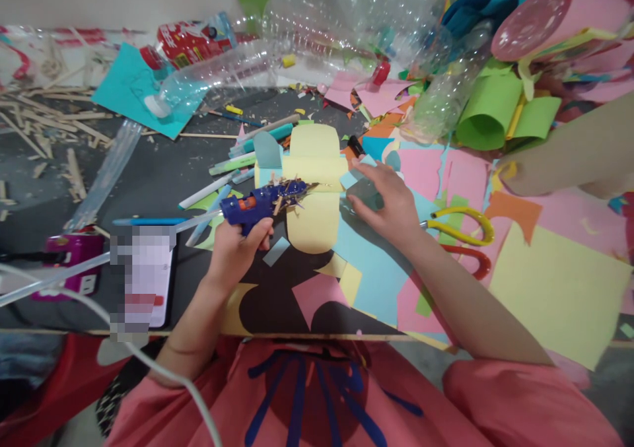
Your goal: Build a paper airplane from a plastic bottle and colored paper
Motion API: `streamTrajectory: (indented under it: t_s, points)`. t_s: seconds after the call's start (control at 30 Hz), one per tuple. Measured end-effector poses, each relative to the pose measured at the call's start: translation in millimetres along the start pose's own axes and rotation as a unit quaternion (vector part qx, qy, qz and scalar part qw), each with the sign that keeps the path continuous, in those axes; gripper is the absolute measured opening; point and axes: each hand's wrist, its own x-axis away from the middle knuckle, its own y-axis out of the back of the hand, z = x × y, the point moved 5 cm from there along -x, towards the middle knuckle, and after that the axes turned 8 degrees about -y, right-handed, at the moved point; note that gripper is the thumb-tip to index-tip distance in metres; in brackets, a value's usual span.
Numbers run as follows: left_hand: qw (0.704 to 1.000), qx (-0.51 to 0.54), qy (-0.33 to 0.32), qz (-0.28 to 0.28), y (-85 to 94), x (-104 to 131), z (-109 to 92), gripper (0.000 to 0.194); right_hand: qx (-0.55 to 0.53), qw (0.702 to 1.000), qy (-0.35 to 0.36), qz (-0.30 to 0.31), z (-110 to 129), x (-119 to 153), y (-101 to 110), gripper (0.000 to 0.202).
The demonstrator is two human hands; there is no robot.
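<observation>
My left hand (242, 242) is wrapped round the handle of a blue glue gun (252, 204), its nozzle pointing right over a pale yellow paper cutout (313, 226). Wood splinters cling to the gun's front, and a clear glue stick (198, 219) runs out of its back. Beside the cutout's right edge is my right hand (389, 203), thumb and fingers apart around a small light blue paper piece (351, 177); the fingertips touch its edge. A grey-blue rounded piece (267, 150) lies at the cutout's upper left.
Yellow-handled scissors (460, 226) lie right of my right hand. A phone (148, 275) and a purple box (72, 262) are at the left. Plastic bottles (212, 74), markers (238, 163) and wood sticks (59, 117) lie farther back. Another person's arm (569, 146) reaches in from the right.
</observation>
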Motion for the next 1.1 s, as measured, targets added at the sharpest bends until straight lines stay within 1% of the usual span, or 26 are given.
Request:
streamTrajectory:
  t_s: [0.1,0.23,0.3,0.43,0.57,0.73,0.9,0.97,1.1]
  points:
    - [1.000,-0.004,0.009,-0.004,3.0,0,1,0.025,-0.010,1.000,-0.003,0.003,0,0,0,0.047]
    - [0.999,-0.048,0.014,-0.008,7.7,0,0,0.027,-0.004,1.000,-0.005,0.004,0,0,0,0.045]
    - [0.998,-0.065,0.012,-0.007,9.4,1,-1,0.028,-0.001,1.000,0.001,-0.006,1,0,1,0.044]
    - [0.998,-0.057,0.006,-0.012,11.6,2,-4,0.028,0.009,0.999,0.019,-0.031,3,0,2,0.042]
    - [0.998,-0.055,0.003,-0.012,13.2,2,-4,0.030,0.023,0.999,0.005,-0.024,2,0,1,0.043]
    - [0.997,-0.076,0.014,-0.020,19.4,2,-3,0.031,0.007,0.999,0.025,-0.035,2,0,2,0.045]
    - [0.997,-0.069,0.006,-0.021,23.7,2,-3,0.031,-0.007,0.999,0.025,-0.033,1,1,1,0.047]
    - [0.996,-0.085,0.003,-0.021,24.9,3,-4,0.033,-0.010,0.999,0.029,-0.036,1,1,1,0.046]
    - [0.988,-0.151,0.004,-0.028,27.9,6,-5,0.035,-0.008,0.999,0.027,-0.033,0,0,0,0.044]
